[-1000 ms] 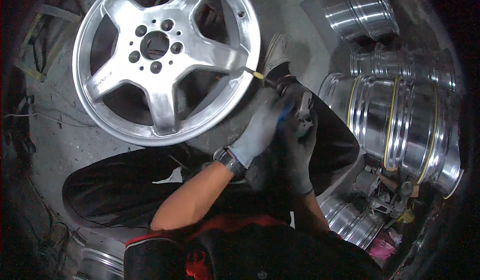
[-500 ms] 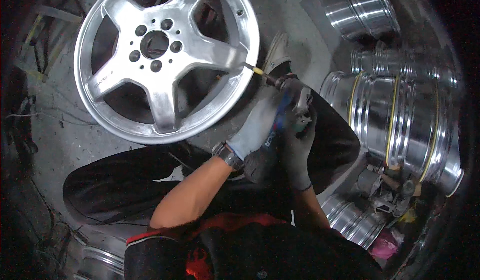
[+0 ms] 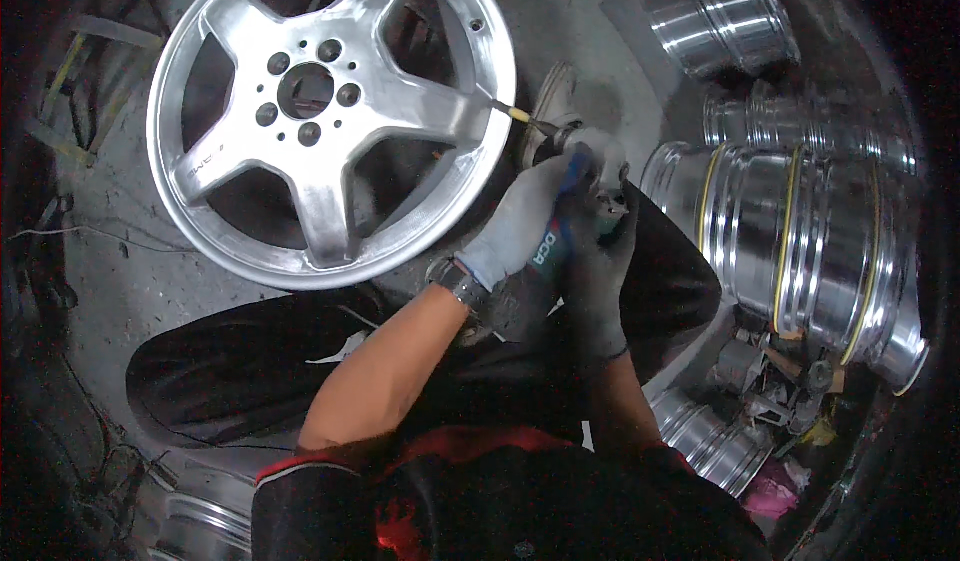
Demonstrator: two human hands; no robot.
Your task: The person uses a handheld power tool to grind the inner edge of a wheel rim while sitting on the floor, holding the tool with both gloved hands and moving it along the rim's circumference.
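Observation:
A silver five-spoke alloy wheel rim [image 3: 250,161] lies face up on the floor ahead of me, partly cut off at the top. My left hand [image 3: 515,221], in a grey glove, is closed round the dark blue-green body of a die grinder [image 3: 547,249]. The fingers of my gloved right hand [image 3: 602,271] wrap the same tool from the right. Its thin bit with a yellow band [image 3: 517,115] reaches to the rim's right inner edge, by the end of the right spoke. Whether the bit is spinning, I cannot tell.
Several shiny rim barrels [image 3: 745,226] lie along the right side, another [image 3: 722,21] behind them. Near my right knee are metal parts [image 3: 780,381] and a pink bag [image 3: 772,489]. A metal frame [image 3: 85,86] stands at left; a pale cable [image 3: 100,236] crosses the floor.
Both hands and the die grinder have shifted slightly away from me, and the bit has moved farther up along the rim's right edge. The rim looks nearly unmoved.

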